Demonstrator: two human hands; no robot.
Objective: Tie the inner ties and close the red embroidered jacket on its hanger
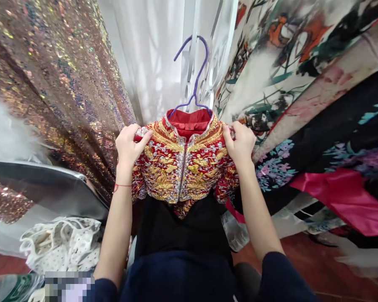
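A red jacket (165, 167) with dense gold and silver embroidery hangs on a purple hanger (205, 54) in front of me. Its stand collar faces up, and a small size label (189, 126) shows inside the red lining. The front edges meet along the middle. My left hand (129, 144) grips the jacket's shoulder on the left, thumb on top and fingers behind the cloth. On the other shoulder, my right hand (239, 140) pinches the cloth the same way. Fingertips of both hands are partly hidden by the jacket.
A sequinned drape (66, 75) hangs at the left. Floral fabrics (280, 50) and a black embroidered garment (308, 147) with a pink satin piece (346, 197) fill the right. A white openwork frame (191, 63) stands behind the hanger. White dotted cloth (63, 243) lies at lower left.
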